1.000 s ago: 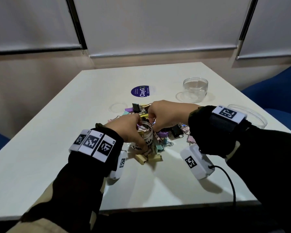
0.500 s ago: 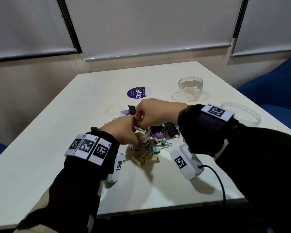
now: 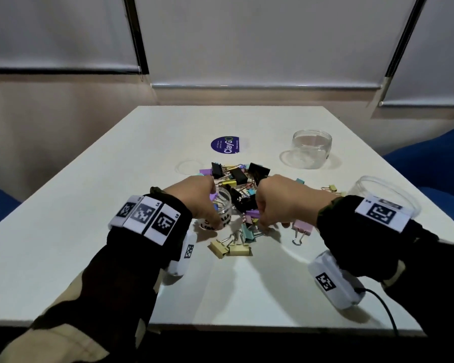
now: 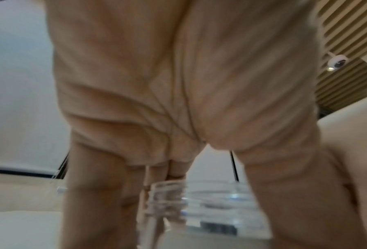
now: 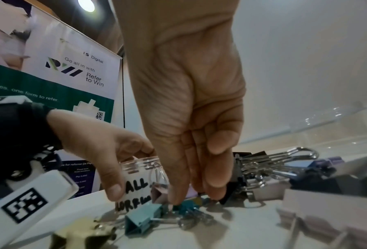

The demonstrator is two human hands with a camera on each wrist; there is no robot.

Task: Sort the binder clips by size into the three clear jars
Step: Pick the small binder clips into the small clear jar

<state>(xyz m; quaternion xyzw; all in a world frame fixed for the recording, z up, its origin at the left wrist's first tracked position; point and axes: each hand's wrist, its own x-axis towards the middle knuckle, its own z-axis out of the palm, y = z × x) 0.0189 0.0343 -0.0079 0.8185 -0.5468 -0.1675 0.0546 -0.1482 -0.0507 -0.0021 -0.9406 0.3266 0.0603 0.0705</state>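
A small clear jar (image 3: 222, 209) with black handwriting stands at the near edge of a pile of coloured and black binder clips (image 3: 236, 176); it holds a few small clips. My left hand (image 3: 202, 203) grips this jar (image 5: 142, 175) from the left, thumb on its label. My right hand (image 3: 273, 205) points down into the pile just right of the jar. In the right wrist view my right hand (image 5: 195, 197) pinches a small teal clip (image 5: 187, 204) lying on the table. The left wrist view shows my left palm and the jar's blurred rim (image 4: 165, 198).
A second clear jar (image 3: 312, 149) stands at the far right, and a wide clear jar (image 3: 385, 189) sits partly behind my right wrist. A clear lid (image 3: 189, 166) and a round purple sticker (image 3: 226, 145) lie beyond the pile. Yellow clips (image 3: 231, 248) lie nearest me.
My right hand has moved from above the small jar's mouth down and to the right onto the pile. My left hand has kept its grip on the jar.
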